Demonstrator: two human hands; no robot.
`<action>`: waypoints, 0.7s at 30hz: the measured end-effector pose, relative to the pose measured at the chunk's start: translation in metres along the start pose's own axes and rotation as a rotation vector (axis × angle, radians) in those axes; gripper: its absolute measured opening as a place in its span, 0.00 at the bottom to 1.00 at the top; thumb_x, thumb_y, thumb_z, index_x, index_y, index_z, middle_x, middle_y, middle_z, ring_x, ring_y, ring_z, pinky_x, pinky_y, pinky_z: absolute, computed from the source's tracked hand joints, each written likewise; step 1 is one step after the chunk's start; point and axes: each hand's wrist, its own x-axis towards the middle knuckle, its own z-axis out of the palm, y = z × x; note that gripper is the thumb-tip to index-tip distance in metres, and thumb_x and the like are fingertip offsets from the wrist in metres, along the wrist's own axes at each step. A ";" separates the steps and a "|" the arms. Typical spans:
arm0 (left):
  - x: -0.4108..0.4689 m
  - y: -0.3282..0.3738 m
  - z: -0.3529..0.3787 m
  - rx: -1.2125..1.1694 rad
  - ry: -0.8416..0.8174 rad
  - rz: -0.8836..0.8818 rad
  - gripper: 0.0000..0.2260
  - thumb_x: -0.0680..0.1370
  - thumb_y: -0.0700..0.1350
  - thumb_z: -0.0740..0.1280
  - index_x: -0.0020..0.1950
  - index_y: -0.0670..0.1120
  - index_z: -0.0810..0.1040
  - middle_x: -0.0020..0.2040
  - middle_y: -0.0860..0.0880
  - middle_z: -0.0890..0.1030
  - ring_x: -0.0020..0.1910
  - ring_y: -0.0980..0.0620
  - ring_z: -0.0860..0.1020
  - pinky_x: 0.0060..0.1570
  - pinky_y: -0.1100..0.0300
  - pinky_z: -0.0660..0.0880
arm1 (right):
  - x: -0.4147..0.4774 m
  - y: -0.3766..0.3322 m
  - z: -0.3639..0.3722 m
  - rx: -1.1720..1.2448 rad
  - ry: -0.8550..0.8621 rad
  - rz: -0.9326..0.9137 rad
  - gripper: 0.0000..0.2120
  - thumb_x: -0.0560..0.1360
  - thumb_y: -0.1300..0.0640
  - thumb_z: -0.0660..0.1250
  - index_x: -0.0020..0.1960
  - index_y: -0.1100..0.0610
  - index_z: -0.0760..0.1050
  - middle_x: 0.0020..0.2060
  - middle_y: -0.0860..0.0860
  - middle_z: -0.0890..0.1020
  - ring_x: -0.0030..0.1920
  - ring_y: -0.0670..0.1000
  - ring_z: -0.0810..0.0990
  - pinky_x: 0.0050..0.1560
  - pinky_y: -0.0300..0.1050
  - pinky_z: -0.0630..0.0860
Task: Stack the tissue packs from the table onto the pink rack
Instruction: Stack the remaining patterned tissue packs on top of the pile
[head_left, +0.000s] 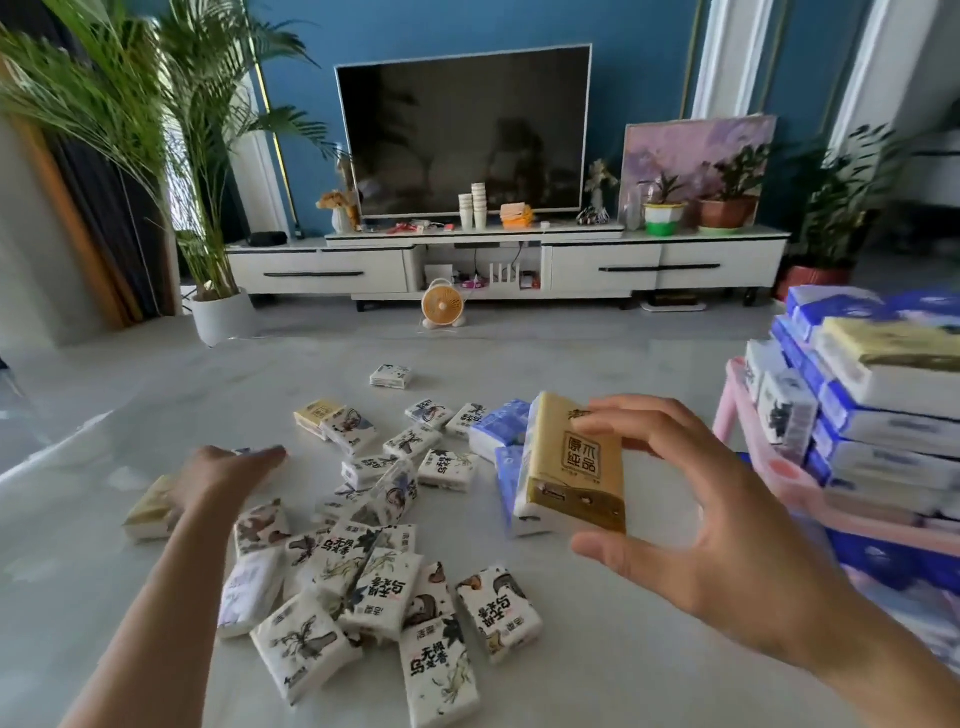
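Table (597, 675): pale and glossy, it carries the loose packs under both our grips.
White printed packs (363, 577): the nearest heap, jumbled and overlapping, lies below and to the left of our right grip, between our two forearms.
Right grip (727, 519): we hold one pack, with the thumb under its near end and the fingers curled over its far end.
Gold pack (571, 467): it sits in our right grip, tilted with its printed face toward us and raised above the table, just left of the palm.
Left grip (223, 473): the fingers are stretched out flat and low over the table, well to the left of the right grip. We cannot tell whether they touch a pack.
Second gold pack (150, 512): it lies on the table, partly hidden under our left wrist.
Blue packs (498, 428): a few lie just behind the held gold pack, partly covered by it.
Pink rack (795, 486): it stands to the right of our right grip, at the table's edge.
Stacked packs (883, 410): blue and white ones are piled in layers on the rack, with a gold one on top.
Lone white pack (390, 375): it lies apart, beyond both grips.
Fan (441, 306): small and orange, it stands on the floor past the table.
Television (462, 130): dark, it stands above a white cabinet (597, 265) against the blue wall.
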 end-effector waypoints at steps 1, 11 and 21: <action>-0.017 0.024 -0.002 -0.132 -0.037 0.077 0.24 0.65 0.55 0.75 0.47 0.37 0.75 0.53 0.36 0.78 0.50 0.39 0.75 0.54 0.50 0.71 | -0.005 -0.007 -0.016 0.003 0.032 -0.011 0.25 0.62 0.39 0.69 0.58 0.37 0.69 0.61 0.34 0.69 0.65 0.37 0.66 0.61 0.24 0.61; -0.261 0.228 0.030 -0.713 -0.812 0.831 0.21 0.53 0.54 0.73 0.45 0.52 0.82 0.42 0.52 0.84 0.44 0.55 0.80 0.49 0.59 0.73 | -0.070 0.011 -0.185 -0.166 0.501 0.024 0.19 0.65 0.44 0.69 0.55 0.43 0.74 0.65 0.45 0.72 0.67 0.48 0.69 0.67 0.46 0.66; -0.353 0.250 0.087 -0.701 -0.847 1.033 0.17 0.64 0.47 0.73 0.51 0.55 0.75 0.48 0.58 0.80 0.46 0.63 0.79 0.37 0.70 0.77 | -0.095 0.047 -0.230 -0.274 0.297 0.342 0.21 0.64 0.46 0.69 0.56 0.37 0.73 0.60 0.32 0.71 0.63 0.34 0.68 0.58 0.22 0.61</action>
